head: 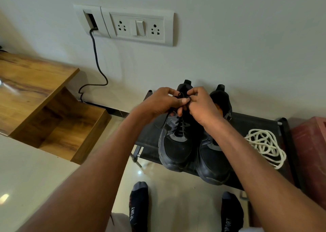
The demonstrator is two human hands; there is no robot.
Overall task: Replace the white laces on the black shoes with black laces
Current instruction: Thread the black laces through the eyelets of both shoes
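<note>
Head view first, the only one I have. Both hands meet over the left shoe (176, 141) of the black pair, which stands on a low black rack (255, 124) against the wall, toes toward me. My left hand (158, 103) has its fingers curled, thumb and forefinger pinching the black lace (181, 126) at the top of the shoe's tongue. My right hand (202, 106) is curled too, pinching a small loop of the same lace just beside the left thumb. The fingertips of the two hands touch or nearly touch; I cannot tell which. Below the hands, the black lace runs crisscross through the eyelets of the left shoe, and one loose end hangs down its left side.

The right shoe (215, 163) sits touching the left one, partly hidden under my right forearm, so I cannot tell whether it is laced. The white laces (266, 147) lie in a loose tangled heap on the rack, to the right of the shoes and apart from them.

On the wall above is a white socket panel (139, 27), with a dark cable (98, 62) trailing down from it. A wooden shelf unit (44, 97) stands at the left, a red bin (312, 154) at the right edge, and my two socked feet (139, 205) rest on the tiled floor.
</note>
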